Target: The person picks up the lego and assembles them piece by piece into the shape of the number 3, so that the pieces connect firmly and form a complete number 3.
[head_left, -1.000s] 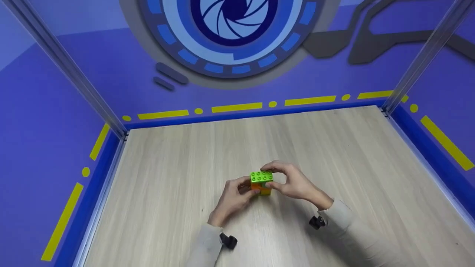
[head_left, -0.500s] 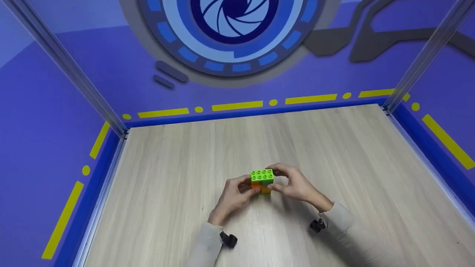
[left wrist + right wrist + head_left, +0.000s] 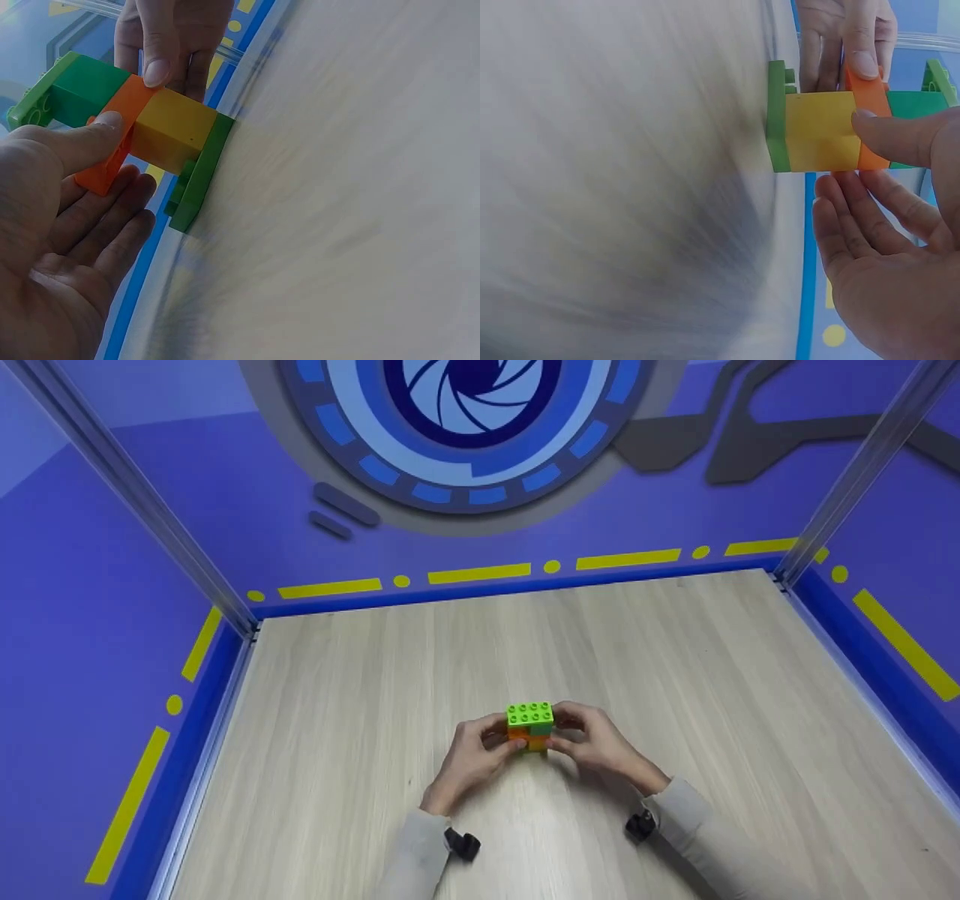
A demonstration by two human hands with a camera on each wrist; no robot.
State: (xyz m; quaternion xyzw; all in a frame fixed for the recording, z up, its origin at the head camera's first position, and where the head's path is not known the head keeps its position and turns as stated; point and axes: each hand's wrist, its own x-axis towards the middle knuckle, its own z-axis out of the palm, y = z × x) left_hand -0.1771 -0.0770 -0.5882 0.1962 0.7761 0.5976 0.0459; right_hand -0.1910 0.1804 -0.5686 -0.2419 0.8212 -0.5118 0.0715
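A stack of toy building bricks stands on the table in front of me. Its top is a light green brick with studs. Beneath it come a darker green brick, an orange brick, a yellow brick and a green base brick. My left hand pinches the orange brick from the left, thumb in front. From the right, my right hand holds the stack, its thumb where orange meets yellow. The head view hides most of the base brick.
The stack and both hands are over a pale wood table. Blue printed panels wall it at the back and sides, with metal posts at the corners. A small black device sits at each sleeve cuff.
My right hand has slid down from the top light green brick to the orange and yellow bricks lower in the stack. The left hand keeps its grip and the stack stays put.
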